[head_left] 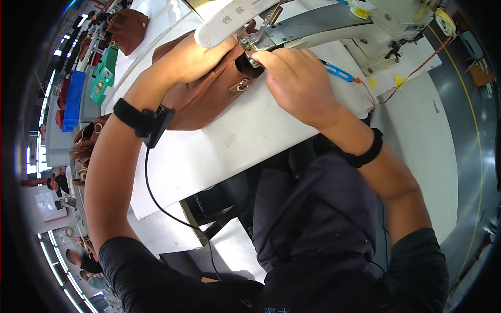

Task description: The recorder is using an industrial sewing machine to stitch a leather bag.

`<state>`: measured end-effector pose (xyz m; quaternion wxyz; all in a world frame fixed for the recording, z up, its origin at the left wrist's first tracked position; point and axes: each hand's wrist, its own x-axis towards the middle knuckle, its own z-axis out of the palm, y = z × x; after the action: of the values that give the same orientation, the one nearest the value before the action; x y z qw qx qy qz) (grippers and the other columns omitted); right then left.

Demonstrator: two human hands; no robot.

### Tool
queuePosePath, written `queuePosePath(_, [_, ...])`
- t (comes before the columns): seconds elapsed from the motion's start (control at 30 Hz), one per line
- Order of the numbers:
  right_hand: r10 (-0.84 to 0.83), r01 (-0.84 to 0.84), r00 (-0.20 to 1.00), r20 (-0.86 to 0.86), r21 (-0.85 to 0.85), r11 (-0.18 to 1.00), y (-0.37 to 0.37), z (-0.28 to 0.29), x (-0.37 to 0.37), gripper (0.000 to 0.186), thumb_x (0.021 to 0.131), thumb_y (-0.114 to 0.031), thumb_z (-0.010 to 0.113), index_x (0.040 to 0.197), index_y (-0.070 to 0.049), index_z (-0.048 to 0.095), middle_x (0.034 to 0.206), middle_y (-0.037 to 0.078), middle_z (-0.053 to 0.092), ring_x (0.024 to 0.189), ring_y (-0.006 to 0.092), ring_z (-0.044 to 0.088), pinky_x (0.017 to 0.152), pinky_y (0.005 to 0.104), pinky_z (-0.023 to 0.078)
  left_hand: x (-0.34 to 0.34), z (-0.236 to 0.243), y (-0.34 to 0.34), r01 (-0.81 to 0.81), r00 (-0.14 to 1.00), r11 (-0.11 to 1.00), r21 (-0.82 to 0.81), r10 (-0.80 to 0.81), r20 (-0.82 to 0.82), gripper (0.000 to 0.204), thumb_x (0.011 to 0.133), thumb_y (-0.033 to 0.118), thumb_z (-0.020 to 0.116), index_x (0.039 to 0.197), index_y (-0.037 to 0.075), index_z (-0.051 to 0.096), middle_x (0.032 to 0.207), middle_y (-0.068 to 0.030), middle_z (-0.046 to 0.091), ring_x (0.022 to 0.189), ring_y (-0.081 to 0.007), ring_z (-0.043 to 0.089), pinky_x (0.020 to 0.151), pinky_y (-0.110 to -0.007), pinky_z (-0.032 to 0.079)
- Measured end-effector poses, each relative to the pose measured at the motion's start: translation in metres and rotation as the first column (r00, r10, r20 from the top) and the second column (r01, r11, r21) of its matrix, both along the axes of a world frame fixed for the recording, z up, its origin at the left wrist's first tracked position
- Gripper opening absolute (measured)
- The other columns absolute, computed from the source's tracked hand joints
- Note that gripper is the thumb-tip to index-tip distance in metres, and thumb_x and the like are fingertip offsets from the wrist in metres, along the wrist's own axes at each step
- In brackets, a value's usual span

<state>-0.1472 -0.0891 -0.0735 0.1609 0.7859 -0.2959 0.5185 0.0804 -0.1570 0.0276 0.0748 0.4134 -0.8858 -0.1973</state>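
A brown leather bag with a gold-coloured ring fitting lies on the white sewing table, its opening under the needle area of a sewing machine. My left hand grips the bag's upper part, its fingertips partly hidden behind the machine's head. My right hand is closed, with its fingertips at the presser foot by the bag's edge; what they hold is hidden. Just right of that hand rest a blue plastic tool and a red cord.
Another brown bag sits at the back left, near a green case and blue bins. More bags are beside my left arm. Co-workers are at the far left. A spool sits on the machine.
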Motion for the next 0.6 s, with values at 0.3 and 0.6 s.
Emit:
queuePosePath(0.3, [0.06,-0.052,0.983,-0.176,0.048,0.997,-0.014,0.033,-0.036,0.029,0.08,-0.01,0.074,0.109,-0.013,0.07,0.091,0.0,0.059,0.084,0.0202,0.058,0.078,0.0364,0.044,-0.004,0.009,0.041,-0.289,0.931,0.831,0.476,0.36,-0.064,0.046,0.111,0.04,0.049,0.135,0.003,0.061,0.125,-0.0048,0.064,0.12,-0.0137,0.056,0.109,-0.029,0.041])
queuePosePath(0.6, [0.035,-0.026,0.975,-0.218,0.046,0.999,-0.017,0.046,-0.036,0.03,0.079,-0.003,0.076,0.108,-0.013,0.075,0.096,0.0,0.063,0.084,0.0182,0.06,0.075,0.0341,0.044,-0.018,-0.021,0.059,-0.002,0.575,0.559,0.829,0.679,-0.456,0.027,0.104,0.026,0.065,0.121,0.006,0.068,0.109,0.0006,0.071,0.098,-0.0056,0.064,0.088,-0.022,0.051])
